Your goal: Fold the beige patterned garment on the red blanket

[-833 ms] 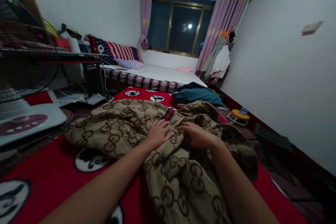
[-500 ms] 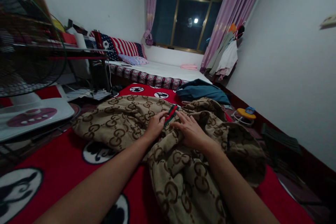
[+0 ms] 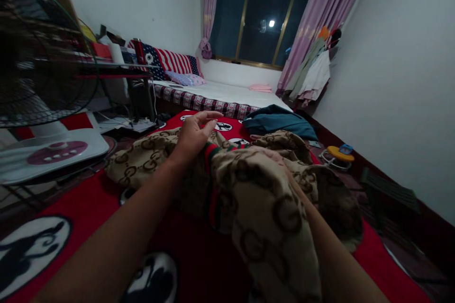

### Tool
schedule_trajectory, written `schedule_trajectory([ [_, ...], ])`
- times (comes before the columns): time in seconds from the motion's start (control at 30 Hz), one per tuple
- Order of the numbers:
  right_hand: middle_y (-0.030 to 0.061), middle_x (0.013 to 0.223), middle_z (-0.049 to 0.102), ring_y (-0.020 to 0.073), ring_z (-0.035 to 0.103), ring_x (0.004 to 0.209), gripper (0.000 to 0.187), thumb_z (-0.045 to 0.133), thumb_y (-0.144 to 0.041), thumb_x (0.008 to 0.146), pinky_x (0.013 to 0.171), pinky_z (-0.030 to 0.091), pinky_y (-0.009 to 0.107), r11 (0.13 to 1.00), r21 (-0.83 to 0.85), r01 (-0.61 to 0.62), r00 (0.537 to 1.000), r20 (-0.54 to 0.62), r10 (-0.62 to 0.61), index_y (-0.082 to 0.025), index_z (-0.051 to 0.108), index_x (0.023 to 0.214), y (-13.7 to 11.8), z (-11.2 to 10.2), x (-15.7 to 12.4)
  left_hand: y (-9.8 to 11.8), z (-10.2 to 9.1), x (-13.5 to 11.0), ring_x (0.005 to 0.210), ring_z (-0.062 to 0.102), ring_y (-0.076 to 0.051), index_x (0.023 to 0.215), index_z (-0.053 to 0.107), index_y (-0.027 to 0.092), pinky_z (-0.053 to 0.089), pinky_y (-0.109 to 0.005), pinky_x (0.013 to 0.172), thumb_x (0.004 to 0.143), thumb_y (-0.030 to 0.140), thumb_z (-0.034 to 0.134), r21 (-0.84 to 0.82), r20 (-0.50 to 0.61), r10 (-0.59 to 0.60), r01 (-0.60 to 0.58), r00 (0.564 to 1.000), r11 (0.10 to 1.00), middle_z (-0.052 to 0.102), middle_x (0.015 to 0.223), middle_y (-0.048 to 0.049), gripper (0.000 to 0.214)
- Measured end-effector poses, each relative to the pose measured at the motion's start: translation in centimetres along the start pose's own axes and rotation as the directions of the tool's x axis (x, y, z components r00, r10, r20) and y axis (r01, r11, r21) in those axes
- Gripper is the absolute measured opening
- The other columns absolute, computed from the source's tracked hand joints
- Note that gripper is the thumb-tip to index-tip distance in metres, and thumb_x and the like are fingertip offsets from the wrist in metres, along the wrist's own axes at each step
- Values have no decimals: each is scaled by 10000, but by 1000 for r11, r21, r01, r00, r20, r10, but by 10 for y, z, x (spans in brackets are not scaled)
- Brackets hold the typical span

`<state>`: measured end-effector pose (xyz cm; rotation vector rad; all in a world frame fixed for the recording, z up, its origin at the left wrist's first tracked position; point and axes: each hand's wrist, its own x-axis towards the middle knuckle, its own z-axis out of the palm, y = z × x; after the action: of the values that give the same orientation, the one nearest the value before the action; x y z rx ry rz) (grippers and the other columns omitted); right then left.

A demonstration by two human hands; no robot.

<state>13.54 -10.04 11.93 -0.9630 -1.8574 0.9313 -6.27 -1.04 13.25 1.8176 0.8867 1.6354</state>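
A beige garment with a brown interlocking-letter print and green-red striped trim lies rumpled before me. Its near part is raised toward me in a loose fold. My left hand hovers over its left side, thumb apart from the stretched fingers, with nothing in it. My right hand is at the top of the raised fold and grips the cloth. That fold covers much of this hand and its fingers are blurred. Whether the garment is a jacket or something else, I cannot tell.
Under the garment is a red blanket with white-and-black round motifs. A dark teal cloth lies beyond. At left stands a fan; at right, a yellow stool and a dark green stool. Behind is a bed.
Both hands were flat on the garment near the stripe. My left hand has lifted up and left, off the cloth. The near part of the garment has risen at my right hand.
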Motion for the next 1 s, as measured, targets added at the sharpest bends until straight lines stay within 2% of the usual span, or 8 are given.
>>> schedule_trajectory([
  [0.13, 41, 888, 694, 169, 668, 839, 175, 629, -279, 768, 796, 515, 239, 976, 204, -73, 686, 721, -99, -153, 644, 890, -24, 37, -13, 37, -13, -3, 934, 662, -220, 1055, 714, 156, 514, -351, 873, 827, 385, 604, 50, 200, -3, -7, 980, 999, 729, 983, -65, 342],
  [0.2, 77, 960, 702, 173, 678, 915, 211, 669, -241, 747, 808, 504, 199, 964, 263, -34, 407, 885, -227, -124, 636, 920, -32, 47, -15, 42, -15, 0, 992, 651, -232, 1067, 718, 200, 499, -353, 899, 825, 431, 613, 146, 389, 13, -76, 921, 986, 719, 1064, -54, 351],
  [0.27, 122, 1057, 697, 185, 675, 984, 287, 687, -250, 753, 812, 502, 187, 942, 336, -21, 318, 895, -312, -102, 628, 993, -37, 45, -15, 35, -12, 4, 1088, 621, -244, 1112, 705, 248, 465, -354, 953, 799, 474, 644, 241, 579, 15, -188, 815, 952, 689, 1167, -40, 391],
  [0.5, 104, 1174, 673, 232, 611, 1113, 392, 640, -364, 824, 962, 451, 349, 931, -365, -1, 968, 232, 92, -167, 636, 1163, -12, -12, -9, -21, -11, -15, 1069, 621, -263, 1217, 647, 253, 442, -337, 936, 823, 532, 604, 507, 824, -238, -483, 514, 714, 686, 1150, -87, 485],
  [0.6, 116, 1028, 720, 249, 652, 972, 347, 680, -351, 780, 835, 469, 311, 631, -760, -154, 946, 71, 317, -167, 707, 1074, 6, -13, -9, -5, -31, -40, 808, 660, -218, 1049, 714, 199, 475, -269, 711, 864, 536, 539, 522, 848, -368, -478, 381, 707, 722, 921, -90, 422],
  [0.8, 67, 755, 738, 168, 630, 667, 219, 621, -344, 790, 575, 370, 235, 619, -785, 29, 839, 356, 412, -191, 778, 787, 13, 13, -5, 35, -44, -35, 583, 602, -161, 799, 735, 181, 414, -236, 529, 842, 505, 561, 524, 845, -535, -219, 11, 823, 687, 659, -32, 370],
  [0.87, 70, 758, 741, 167, 626, 664, 219, 628, -342, 774, 573, 362, 236, 622, -783, 21, 852, 339, 398, -186, 781, 796, 16, 15, -4, 21, -37, -11, 665, 641, -176, 880, 736, 179, 457, -243, 600, 871, 496, 504, 595, 804, -583, -161, 115, 788, 717, 751, -42, 393],
  [1.0, 41, 740, 731, 144, 609, 649, 226, 623, -352, 780, 580, 371, 219, 716, -697, -35, 848, 358, 391, -186, 775, 805, 26, 7, -2, -39, -31, 36, 1139, 574, -291, 1230, 634, 199, 440, -358, 928, 808, 540, 566, 826, 504, -398, -293, 767, 481, 626, 1265, -127, 547],
])
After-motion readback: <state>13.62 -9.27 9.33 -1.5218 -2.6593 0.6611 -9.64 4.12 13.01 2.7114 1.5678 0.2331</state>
